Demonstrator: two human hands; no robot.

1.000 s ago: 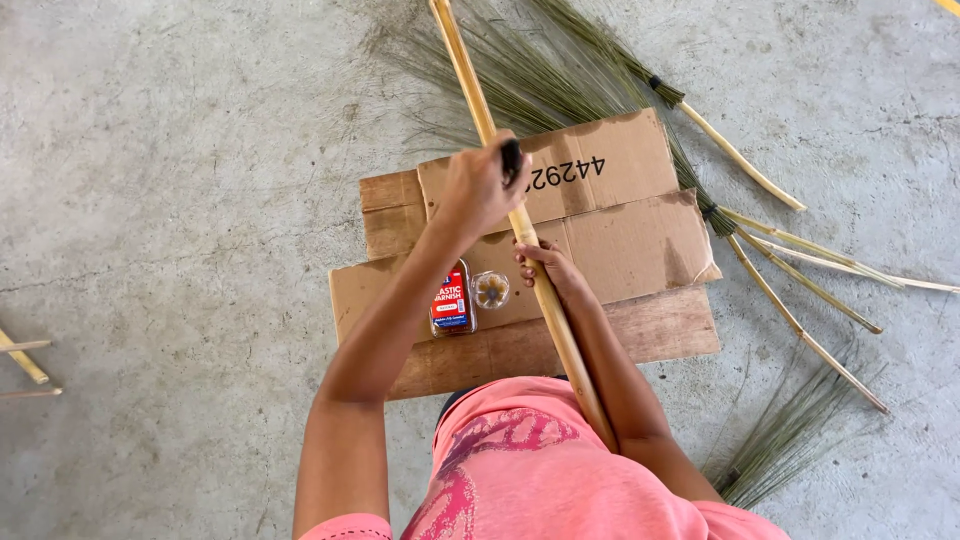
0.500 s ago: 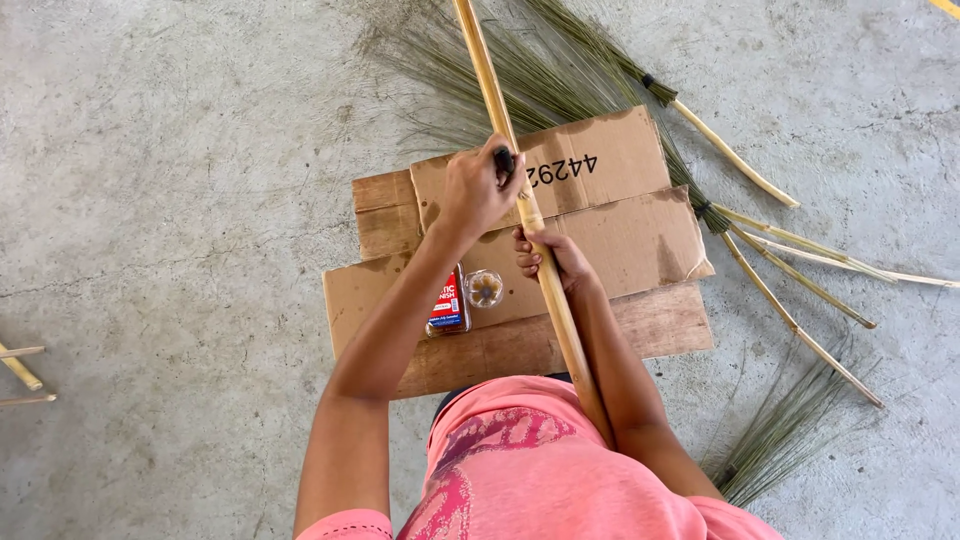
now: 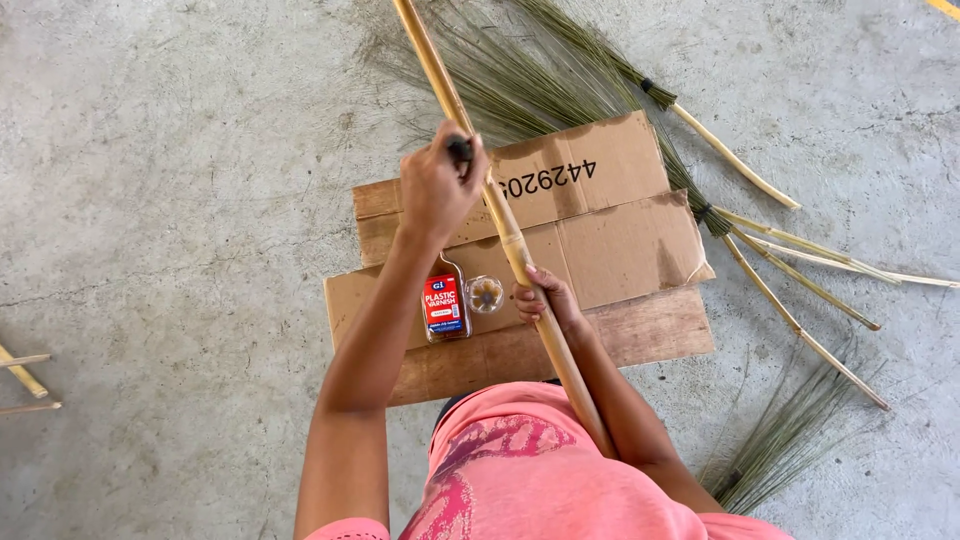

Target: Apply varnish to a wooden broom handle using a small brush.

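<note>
A long bamboo pole (image 3: 505,230) runs from my lap up to the top edge, over a flattened cardboard box (image 3: 620,225). My left hand (image 3: 438,188) holds a small dark brush (image 3: 461,150) against the pole's upper part. Lower down, my right hand (image 3: 542,300) grips the pole and steadies it. A small flat bottle with a red label (image 3: 445,305) lies on the cardboard between my arms. A small clear round cap (image 3: 486,293) sits beside it.
A wooden board (image 3: 640,335) lies under the cardboard's near edge. Several grass brooms with thin bamboo handles (image 3: 770,250) fan out at the top and right on the concrete floor (image 3: 170,200). Bamboo sticks (image 3: 22,378) poke in at the left edge.
My left hand has slid the brush a little farther up the pole. My right hand keeps its grip on the pole near the bottle.
</note>
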